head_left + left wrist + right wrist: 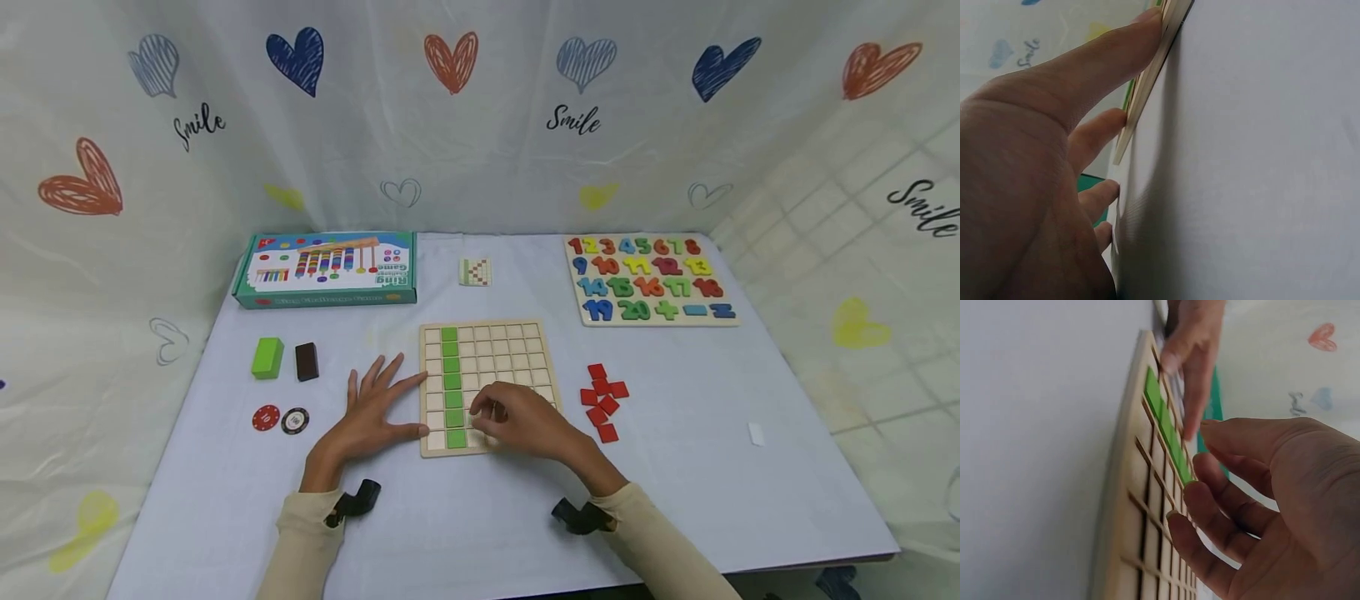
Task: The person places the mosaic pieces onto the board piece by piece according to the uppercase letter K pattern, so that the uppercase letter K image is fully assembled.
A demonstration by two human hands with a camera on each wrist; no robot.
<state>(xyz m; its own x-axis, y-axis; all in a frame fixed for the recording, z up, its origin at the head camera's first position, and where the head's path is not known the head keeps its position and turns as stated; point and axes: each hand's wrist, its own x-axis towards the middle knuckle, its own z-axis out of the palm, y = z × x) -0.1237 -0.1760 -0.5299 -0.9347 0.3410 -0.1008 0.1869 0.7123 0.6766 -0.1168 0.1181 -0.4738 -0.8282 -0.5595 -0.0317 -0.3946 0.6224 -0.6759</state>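
A wooden grid board (498,347) lies on the white table, with a column of green square tiles (452,382) in its second column from the left. My left hand (367,421) has its fingers spread, and its thumb and index fingertip touch the board's left edge. Over the lower middle of the board hovers my right hand (528,425), its fingers loosely bent. In the right wrist view the thumb and fingertips (1174,514) of that hand are apart, and I see nothing between them. Several loose red square tiles (609,405) lie right of the board.
Left of the board are a green block (267,358), a dark brown block (306,362), a red chip (266,417) and a black chip (296,421). Farther back stand a game box (326,271), a small pattern card (475,272) and a number puzzle board (652,279). A white piece (756,434) lies far right.
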